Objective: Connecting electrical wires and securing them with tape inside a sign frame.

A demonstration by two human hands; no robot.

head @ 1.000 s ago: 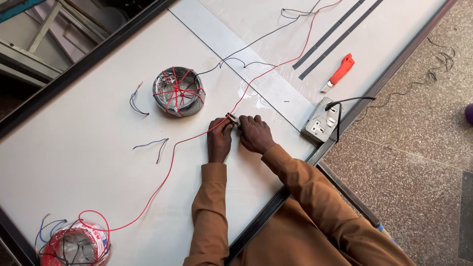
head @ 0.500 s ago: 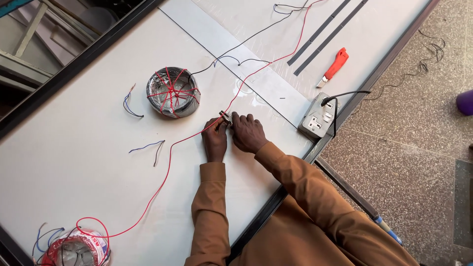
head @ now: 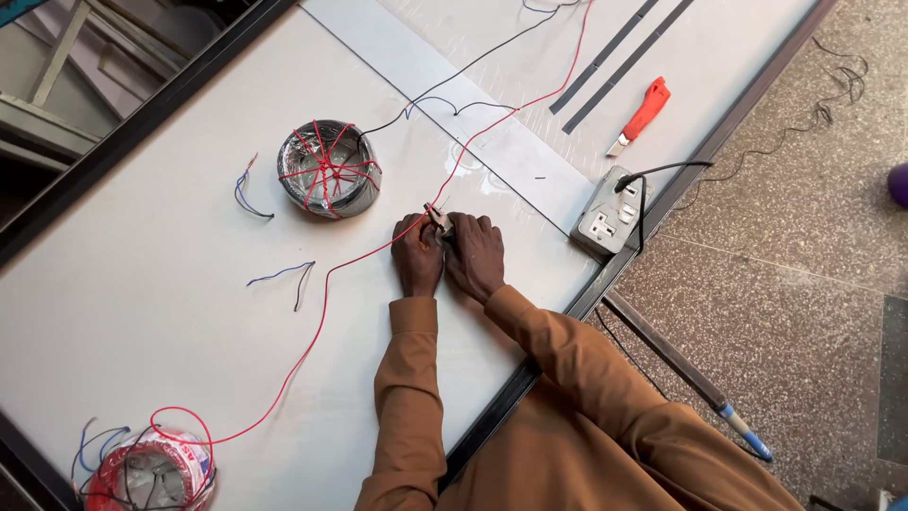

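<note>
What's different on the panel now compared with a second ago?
Very little. Both hands stay pressed together on the red wire, the left hand beside the right hand, a small pair of pliers still at the fingertips. The grip looks unchanged. Only the camera view drifted a bit. The grey coil, red coil, socket box and red knife have not moved.

- The left hand (head: 417, 254) and right hand (head: 476, 254) have slid a little down the red wire (head: 326, 293), toward the person.
- Both hands have drawn closer together around the small pliers (head: 438, 220).
- The view has drifted, so the grey wire coil (head: 329, 168) sits nearer the hands.
</note>
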